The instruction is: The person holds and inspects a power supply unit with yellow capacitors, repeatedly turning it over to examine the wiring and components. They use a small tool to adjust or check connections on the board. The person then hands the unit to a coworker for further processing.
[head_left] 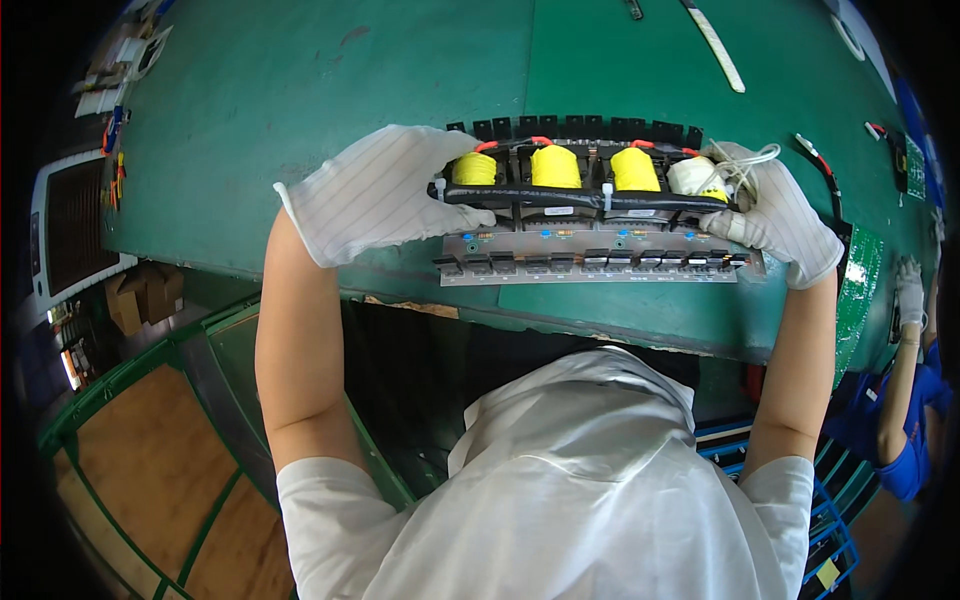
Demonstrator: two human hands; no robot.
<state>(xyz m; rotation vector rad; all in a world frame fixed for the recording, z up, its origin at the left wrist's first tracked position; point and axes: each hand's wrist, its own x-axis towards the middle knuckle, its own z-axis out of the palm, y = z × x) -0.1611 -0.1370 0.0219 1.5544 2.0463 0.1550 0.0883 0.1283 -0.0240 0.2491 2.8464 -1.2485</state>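
Note:
A long circuit board assembly [590, 240] lies along the front of the green table. It carries a row of yellow-wrapped transformers [556, 167], one of them partly white at the right end. A thick black cable bundle [560, 198] with zip ties runs along them, and black transistors line both long edges. My left hand [385, 195], in a striped white glove, grips the left end, thumb on the near side. Gloved too, my right hand [775, 215] closes round the right end, beside a loop of pale cord [745, 165].
At the far side lies a white-handled strip-like tool [715, 45]. Right of my right hand are a red and black cable [818, 160] and green circuit boards [858, 290]. A co-worker's gloved hand [910, 292] shows at the far right. Cardboard boxes [145, 297] sit lower left.

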